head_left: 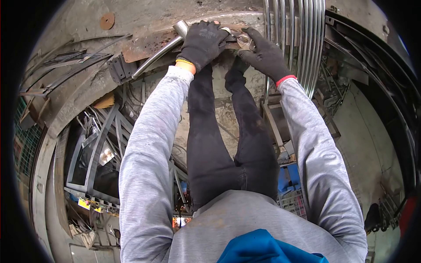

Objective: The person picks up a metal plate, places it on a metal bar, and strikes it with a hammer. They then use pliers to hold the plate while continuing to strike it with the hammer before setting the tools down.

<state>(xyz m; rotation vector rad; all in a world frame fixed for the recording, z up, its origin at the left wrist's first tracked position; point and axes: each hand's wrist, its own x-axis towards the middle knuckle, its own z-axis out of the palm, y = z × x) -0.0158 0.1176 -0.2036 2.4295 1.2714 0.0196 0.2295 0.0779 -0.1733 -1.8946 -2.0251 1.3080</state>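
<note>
Both hands wear dark gloves and are over the edge of a worn metal bench. My left hand (203, 43) lies back up with its fingers bent down at the bench edge; what is under them is hidden. Just left of it a hammer (163, 51) lies slanted, its head up beside the glove. My right hand (266, 53) has thumb and forefinger spread around a small pale, shiny piece (245, 42), which I cannot make out well. Between the hands a dark flat metal part partly shows. A rusty plate (149, 47) is behind the hammer.
Several shiny metal tubes (302, 39) lie right of my right hand. A dark bracket with holes (120, 69) sits on the left, near thin metal strips (72, 65). A rusty disc (107, 20) lies farther back. Metal frames (98, 149) stand below on the left.
</note>
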